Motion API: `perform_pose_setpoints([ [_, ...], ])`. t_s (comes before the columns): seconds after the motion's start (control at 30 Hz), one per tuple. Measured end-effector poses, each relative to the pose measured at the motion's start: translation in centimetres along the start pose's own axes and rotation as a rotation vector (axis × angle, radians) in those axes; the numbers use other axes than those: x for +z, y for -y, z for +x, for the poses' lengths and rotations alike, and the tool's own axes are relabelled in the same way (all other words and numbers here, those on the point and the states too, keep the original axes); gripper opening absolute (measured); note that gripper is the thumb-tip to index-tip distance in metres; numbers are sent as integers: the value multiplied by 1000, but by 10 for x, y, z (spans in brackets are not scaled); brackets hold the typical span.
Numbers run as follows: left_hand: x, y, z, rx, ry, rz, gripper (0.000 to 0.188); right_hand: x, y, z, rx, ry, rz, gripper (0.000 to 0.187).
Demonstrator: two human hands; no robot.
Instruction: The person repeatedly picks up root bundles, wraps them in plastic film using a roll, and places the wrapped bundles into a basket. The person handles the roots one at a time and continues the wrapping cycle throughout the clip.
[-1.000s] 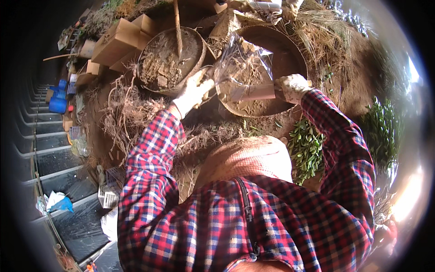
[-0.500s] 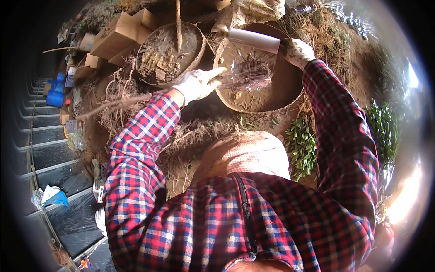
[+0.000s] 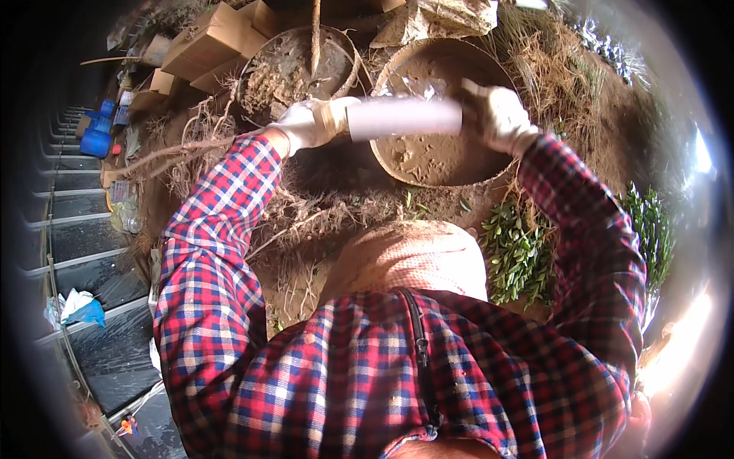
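Note:
A white roll of plastic film point(image 3: 405, 117), smeared by motion, lies level between my hands, above the near-left part of a round basin point(image 3: 436, 180) of wet mud. My gloved left hand point(image 3: 310, 124) is closed around its left end. My gloved right hand point(image 3: 503, 122) grips the right end, with the fingers partly blurred. Both gloves are stained with mud. I cannot make out any loose film below the roll.
At the far left, a second round tub point(image 3: 353, 73) holds lumpy mud and an upright wooden stick point(image 3: 316, 38). Cardboard boxes point(image 3: 212, 44) stand beyond it. Bare-rooted saplings point(image 3: 195, 145) lie left, leafy plants point(image 3: 516, 249) right. A muddy sack point(image 3: 436, 19) lies behind the basin.
The roll has come down and nearer to me, from slanted to level. My left hand has moved from beside the hanging clear film to the roll's left end.

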State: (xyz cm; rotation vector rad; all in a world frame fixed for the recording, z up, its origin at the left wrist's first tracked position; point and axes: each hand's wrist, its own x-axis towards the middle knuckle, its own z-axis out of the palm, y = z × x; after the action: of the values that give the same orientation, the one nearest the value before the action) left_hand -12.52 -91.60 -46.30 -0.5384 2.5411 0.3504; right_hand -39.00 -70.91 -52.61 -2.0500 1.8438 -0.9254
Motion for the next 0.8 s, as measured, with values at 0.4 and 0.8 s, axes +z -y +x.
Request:
perform_pose_setpoints([
  [0.4, -39, -62, -67, 314, -289, 55, 51, 49, -53, 23, 277, 820, -346, 25],
  [0.8, 85, -15, -90, 44, -429, -991, 48, 29, 38, -42, -9, -137, 162, 47],
])
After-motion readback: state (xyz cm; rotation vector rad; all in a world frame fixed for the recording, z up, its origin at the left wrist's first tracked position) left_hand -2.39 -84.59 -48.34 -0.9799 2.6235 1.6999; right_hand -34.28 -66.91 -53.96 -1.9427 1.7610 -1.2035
